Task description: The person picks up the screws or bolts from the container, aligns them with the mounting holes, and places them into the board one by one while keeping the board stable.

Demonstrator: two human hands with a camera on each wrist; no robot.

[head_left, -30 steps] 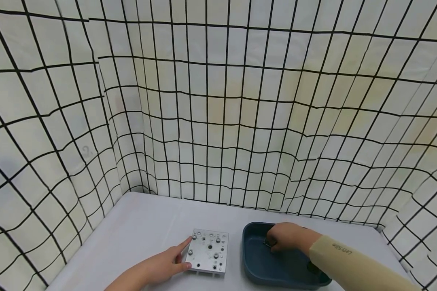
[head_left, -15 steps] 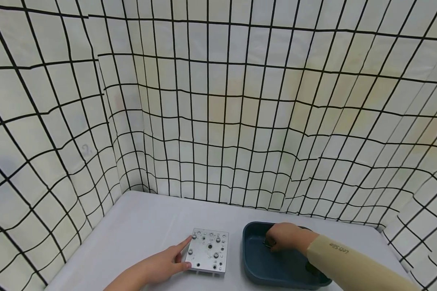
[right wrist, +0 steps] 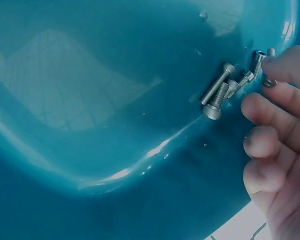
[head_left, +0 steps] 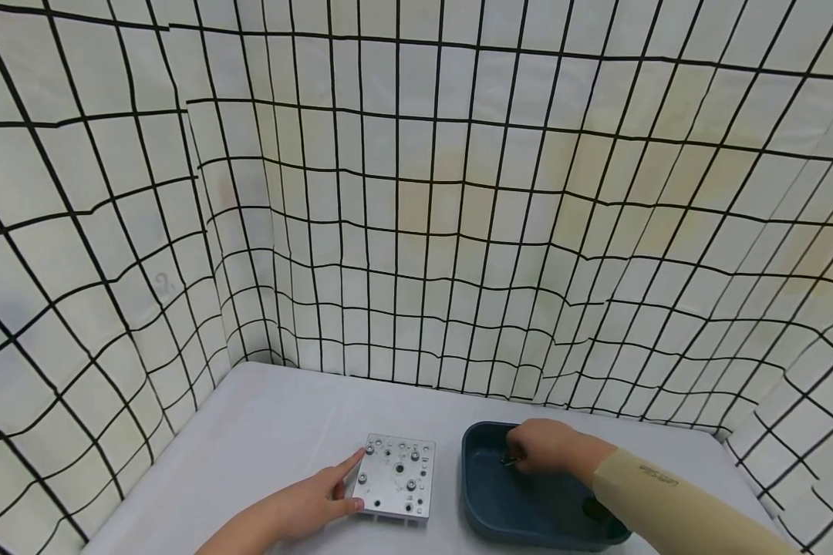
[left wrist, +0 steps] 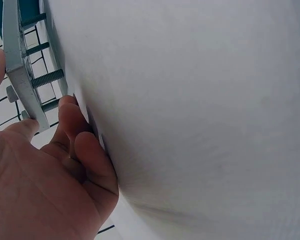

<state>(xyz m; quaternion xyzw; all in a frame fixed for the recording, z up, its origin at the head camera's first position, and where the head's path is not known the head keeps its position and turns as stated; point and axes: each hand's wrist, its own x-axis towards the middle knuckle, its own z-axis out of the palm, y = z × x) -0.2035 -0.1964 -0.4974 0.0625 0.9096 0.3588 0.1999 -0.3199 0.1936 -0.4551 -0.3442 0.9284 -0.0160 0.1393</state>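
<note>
A silver metal plate (head_left: pixel 394 476) with holes and several socket-head screws in its top stands on the white table, raised on threaded screw ends (left wrist: pixel 48 78) seen below it in the left wrist view. My left hand (head_left: pixel 305 502) rests against its left side, index finger straight near the far corner and thumb at the near corner. Inside the blue bin (head_left: pixel 514 512), my right hand (head_left: pixel 544 447) pinches a small metal screw (right wrist: pixel 270 82), partly hidden by the thumb. Close by, several socket-head screws (right wrist: pixel 219 95) lie in the bin's corner.
The bin stands just right of the plate, its wall rising around my right hand. A dark object (head_left: pixel 595 509) shows by the bin's right end, partly behind the sleeve (head_left: pixel 666 493). White walls with a black grid (head_left: pixel 416 254) surround the table (head_left: pixel 284 416).
My right hand has shifted slightly up inside the bin, and a bit of metal shows more plainly at its fingertips. The left hand and plate stay in place.
</note>
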